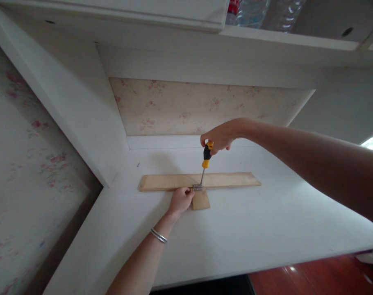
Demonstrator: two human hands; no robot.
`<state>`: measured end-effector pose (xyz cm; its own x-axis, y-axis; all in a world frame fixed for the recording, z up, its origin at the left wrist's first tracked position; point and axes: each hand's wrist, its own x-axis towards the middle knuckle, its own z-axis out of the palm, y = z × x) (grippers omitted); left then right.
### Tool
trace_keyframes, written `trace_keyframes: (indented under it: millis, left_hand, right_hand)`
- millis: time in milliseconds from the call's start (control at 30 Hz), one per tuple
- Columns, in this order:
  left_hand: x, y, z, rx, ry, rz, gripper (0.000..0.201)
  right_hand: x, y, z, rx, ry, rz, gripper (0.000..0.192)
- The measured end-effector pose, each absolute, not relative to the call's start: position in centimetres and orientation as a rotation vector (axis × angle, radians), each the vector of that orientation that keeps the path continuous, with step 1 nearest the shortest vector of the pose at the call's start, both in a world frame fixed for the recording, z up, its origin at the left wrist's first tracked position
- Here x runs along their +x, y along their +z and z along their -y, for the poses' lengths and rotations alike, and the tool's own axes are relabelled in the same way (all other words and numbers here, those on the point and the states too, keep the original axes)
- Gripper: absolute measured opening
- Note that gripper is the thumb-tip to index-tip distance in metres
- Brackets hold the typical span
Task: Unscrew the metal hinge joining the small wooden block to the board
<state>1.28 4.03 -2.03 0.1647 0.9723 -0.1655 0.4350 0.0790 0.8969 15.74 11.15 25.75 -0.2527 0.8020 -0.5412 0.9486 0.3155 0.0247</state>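
My right hand (221,135) grips the top of a black and yellow screwdriver (207,153) from above. The screwdriver leans slightly, and its shaft runs down to a small metal hinge (197,187). That hinge lies across the joint between a long wooden board (232,179) and a short wooden block (201,200). My left hand (182,200) is closed at the hinge's left end, thumb and fingertips pinched together there. I cannot make out any screw under the screwdriver's tip.
Everything lies on a white desktop (251,233) under an overhead cabinet (119,16). Plastic bottles (252,12) stand on the open shelf above. A white side panel (60,90) rises at the left. A small dark object (138,164) lies behind the board's left end.
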Motion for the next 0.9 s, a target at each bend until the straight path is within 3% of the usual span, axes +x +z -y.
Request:
trace_keyframes:
  millis: [233, 367, 533, 633, 833, 900]
  left_hand:
    - [1.3, -1.7, -3.9, 1.468, 0.73, -1.415, 0.027]
    - [1.3, -1.7, -3.9, 1.466, 0.741, -1.409, 0.028]
    - [1.3, -2.0, -3.9, 1.456, 0.751, -1.398, 0.029]
    - [1.2, -2.0, -3.9, 1.45, 0.739, -1.4, 0.028]
    - [1.2, -1.8, -3.9, 1.441, 0.742, -1.396, 0.028]
    - [1.2, -1.7, -3.8, 1.444, 0.746, -1.386, 0.027]
  right_hand:
    - [15.7, 25.1, -11.2, 1.503, -0.36, -2.128, 0.042]
    - [15.6, 25.0, -11.3, 1.514, -0.438, -2.154, 0.062]
    - [15.6, 24.6, -11.4, 1.462, -0.335, -2.132, 0.044]
    - [15.6, 24.5, -11.4, 1.412, -0.39, -2.257, 0.068]
    - [15.3, 25.0, -10.9, 1.494, -0.283, -2.112, 0.038]
    - [15.4, 25.0, -10.9, 1.421, -0.324, -2.194, 0.045]
